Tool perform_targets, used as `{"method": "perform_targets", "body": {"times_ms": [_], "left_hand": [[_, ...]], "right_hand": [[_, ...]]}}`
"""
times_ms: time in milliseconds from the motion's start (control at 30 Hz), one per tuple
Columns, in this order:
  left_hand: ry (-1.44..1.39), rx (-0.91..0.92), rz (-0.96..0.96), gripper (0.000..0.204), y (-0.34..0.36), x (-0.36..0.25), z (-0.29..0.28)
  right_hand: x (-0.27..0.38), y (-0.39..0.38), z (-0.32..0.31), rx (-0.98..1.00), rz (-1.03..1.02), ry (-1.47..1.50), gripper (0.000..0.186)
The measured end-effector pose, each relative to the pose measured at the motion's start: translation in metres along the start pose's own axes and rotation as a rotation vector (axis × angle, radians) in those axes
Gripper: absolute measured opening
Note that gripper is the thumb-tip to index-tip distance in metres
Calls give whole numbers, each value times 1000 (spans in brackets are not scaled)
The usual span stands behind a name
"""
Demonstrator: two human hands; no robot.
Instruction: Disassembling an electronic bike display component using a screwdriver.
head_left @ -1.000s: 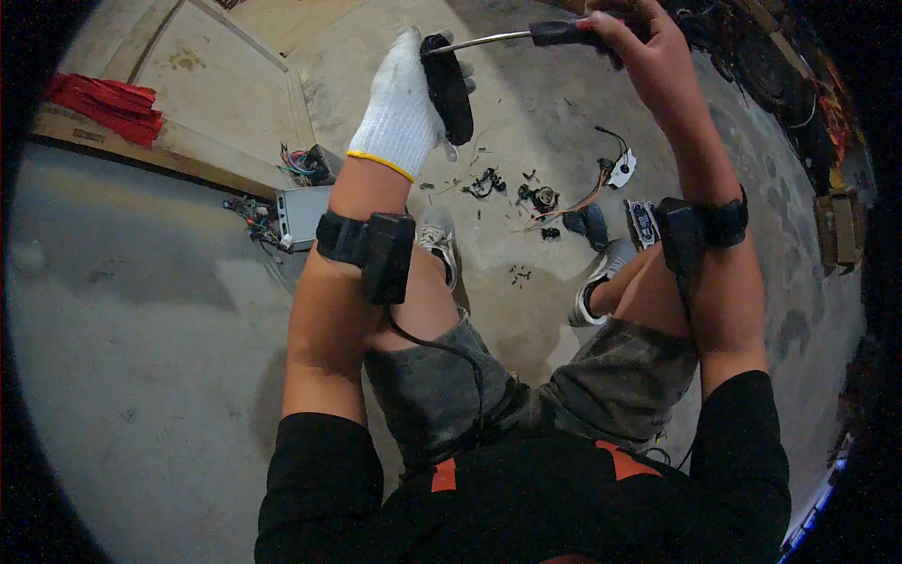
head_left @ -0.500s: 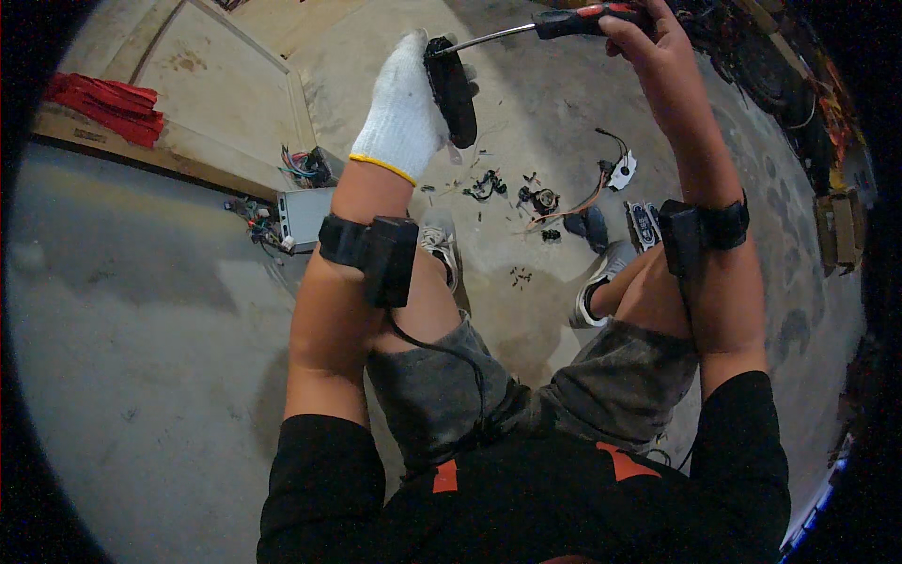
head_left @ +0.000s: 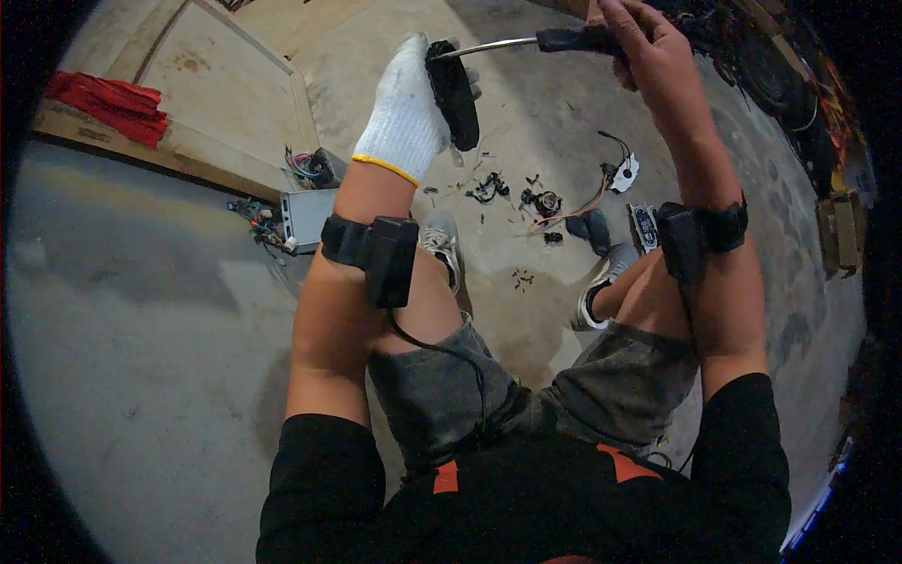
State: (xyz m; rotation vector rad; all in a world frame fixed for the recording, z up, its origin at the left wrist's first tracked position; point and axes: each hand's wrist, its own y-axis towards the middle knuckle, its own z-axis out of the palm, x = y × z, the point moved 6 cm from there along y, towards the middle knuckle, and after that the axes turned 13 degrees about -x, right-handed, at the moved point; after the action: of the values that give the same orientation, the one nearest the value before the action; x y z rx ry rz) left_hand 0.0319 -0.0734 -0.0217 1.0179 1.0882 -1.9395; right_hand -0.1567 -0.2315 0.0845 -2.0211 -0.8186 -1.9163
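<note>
The screwdriver (head_left: 540, 40) is held in the bare right hand (head_left: 650, 45), its handle pinched at the rear by the bunched fingers. The black part (head_left: 455, 99) is clasped in the gloved left hand (head_left: 404, 103), with fingertips seen past its far edge, above the floor; its upper end is met by the screwdriver's tip. The step in hand is judged to be working a screw or seam there, though the exact spot is too small to be told. For the next move, a steady part and a tip kept well seated seem to be called for.

One screwdriver, one black part and one white glove are counted; also two sneakers (head_left: 440, 246), one metal box (head_left: 312, 218), one red cloth (head_left: 108, 106) and one white piece (head_left: 625, 173). The tiny screws (head_left: 522, 279) cannot be reliably counted.
</note>
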Motion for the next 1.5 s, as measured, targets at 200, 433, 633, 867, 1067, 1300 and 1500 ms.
{"method": "perform_targets", "body": {"times_ms": [200,433,633,867,1067,1300,1500], "left_hand": [[-7,21,-4,51,-4,2,2],[-24,79,-31,51,0,4,4],[-49,61,-119,54,-8,7,8],[-114,114,-220,50,-19,12,16],[-66,107,-222,62,-13,14,18],[-92,159,-180,62,-17,12,20],[-59,161,-233,57,-25,26,29]], "right_hand": [[11,4,3,10,-282,133,48],[-6,6,-1,-49,-83,53,43],[-14,11,-1,-126,-160,76,43],[-17,14,-8,-220,-150,168,45],[-22,18,-15,-257,-213,354,44],[-2,20,-45,-565,-495,522,23],[-3,5,1,-103,-612,28,19]]}}
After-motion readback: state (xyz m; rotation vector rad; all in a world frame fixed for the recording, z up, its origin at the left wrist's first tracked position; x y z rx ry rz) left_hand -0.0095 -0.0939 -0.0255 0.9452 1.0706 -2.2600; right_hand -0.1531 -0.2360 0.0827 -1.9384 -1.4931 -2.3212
